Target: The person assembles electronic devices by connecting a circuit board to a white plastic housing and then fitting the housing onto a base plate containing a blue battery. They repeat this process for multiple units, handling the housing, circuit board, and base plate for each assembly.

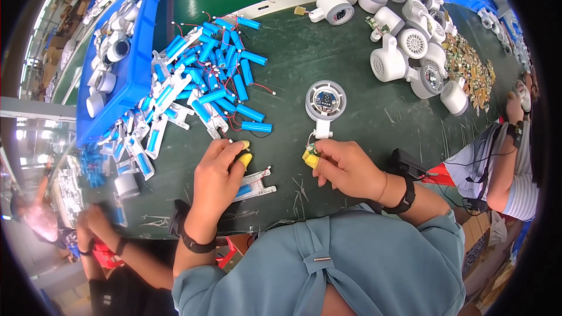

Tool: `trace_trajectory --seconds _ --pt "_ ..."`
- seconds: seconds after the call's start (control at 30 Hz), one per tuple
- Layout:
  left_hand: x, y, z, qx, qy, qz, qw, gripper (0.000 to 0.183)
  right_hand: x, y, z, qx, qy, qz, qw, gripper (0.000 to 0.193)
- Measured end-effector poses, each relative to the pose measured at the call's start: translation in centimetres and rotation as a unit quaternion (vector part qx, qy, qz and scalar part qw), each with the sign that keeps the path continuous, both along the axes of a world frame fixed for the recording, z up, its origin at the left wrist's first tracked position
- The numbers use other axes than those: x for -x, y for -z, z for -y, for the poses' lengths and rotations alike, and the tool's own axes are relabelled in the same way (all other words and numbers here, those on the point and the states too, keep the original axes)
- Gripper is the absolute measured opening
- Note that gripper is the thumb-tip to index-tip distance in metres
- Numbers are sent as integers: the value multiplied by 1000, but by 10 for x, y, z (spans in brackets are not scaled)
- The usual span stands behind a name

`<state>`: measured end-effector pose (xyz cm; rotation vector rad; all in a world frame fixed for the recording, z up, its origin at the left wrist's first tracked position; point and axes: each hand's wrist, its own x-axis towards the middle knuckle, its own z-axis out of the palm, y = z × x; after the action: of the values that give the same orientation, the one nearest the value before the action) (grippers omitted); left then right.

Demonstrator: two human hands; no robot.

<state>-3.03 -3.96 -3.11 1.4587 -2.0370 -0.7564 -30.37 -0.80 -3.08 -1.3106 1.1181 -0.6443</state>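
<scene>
My right hand (351, 167) pinches a small green circuit board (311, 148) between thumb and forefinger. A thin wire runs from the board to a white fan head (322, 126), which lies with its round grey-rimmed face up. Yellow covers sit on the thumb and forefinger tips of both hands. My left hand (218, 172) hovers over the green table with thumb and forefinger a little apart, and I see nothing between them. Partly hidden below it lies a white handle shell (266, 182) with a blue battery (244, 189) in it.
Blue batteries (225, 58) with red wires and white handle shells are heaped at left, beside a blue crate (153, 11) of white parts. More fan heads (389, 58) and a pile of small circuit boards (468, 70) lie at right. Other people's hands (96, 222) work on both sides.
</scene>
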Motion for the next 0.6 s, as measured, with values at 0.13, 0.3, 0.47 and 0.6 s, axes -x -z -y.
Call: trace_trajectory --seconds 0.13,0.3,0.47,0.6 --pt "-1 4 3 67 27 32 997 27 -2 -4 -2 1 11 7 1000 11" --pt "-13 -43 -12 57 86 119 987 17 2 5 -1 0 4 14 1000 11" --pt "-64 -93 -42 -204 171 195 944 23 2 5 -1 -7 11 16 1000 11" --pt "-66 -109 -66 -245 107 270 925 31 6 4 2 -3 -33 14 999 15"
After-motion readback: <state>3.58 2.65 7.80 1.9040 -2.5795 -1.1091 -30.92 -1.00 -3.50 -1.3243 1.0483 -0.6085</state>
